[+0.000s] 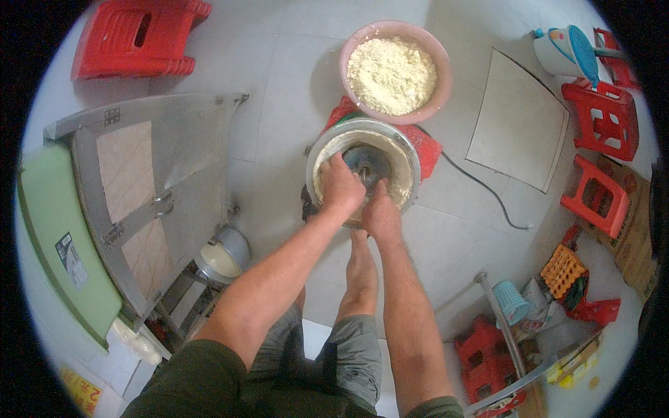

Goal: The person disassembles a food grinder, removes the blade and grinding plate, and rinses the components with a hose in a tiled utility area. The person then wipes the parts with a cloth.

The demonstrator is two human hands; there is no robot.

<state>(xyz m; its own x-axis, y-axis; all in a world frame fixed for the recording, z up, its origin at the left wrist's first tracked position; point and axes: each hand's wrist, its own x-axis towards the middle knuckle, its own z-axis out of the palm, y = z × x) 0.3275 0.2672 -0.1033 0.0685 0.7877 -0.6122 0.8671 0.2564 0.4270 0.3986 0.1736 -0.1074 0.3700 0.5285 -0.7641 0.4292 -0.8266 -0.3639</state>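
Both hands reach into a round metal vessel (414,183) standing on the floor before me, its inner wall coated with pale, moist residue. My left hand (341,183) lies at the left of its inside, fingers curled against the coated wall or lining. My right hand (381,209) is at the lower right of the inside, fingertips near the dark centre. Whether either hand grips anything is hidden. A metal fitting (364,171) shows in the middle of the dark base. Beyond the vessel is a pink plastic basin (444,68) holding pale yellow crumbly mash (392,76).
Red plastic sheeting (428,151) lies under the vessel, and a black cable (475,183) runs right across the tiles. A metal cabinet (193,136) and a metal pot (238,245) are at left. Red stools (601,120) stand at right; another red stool (120,39) is upper left.
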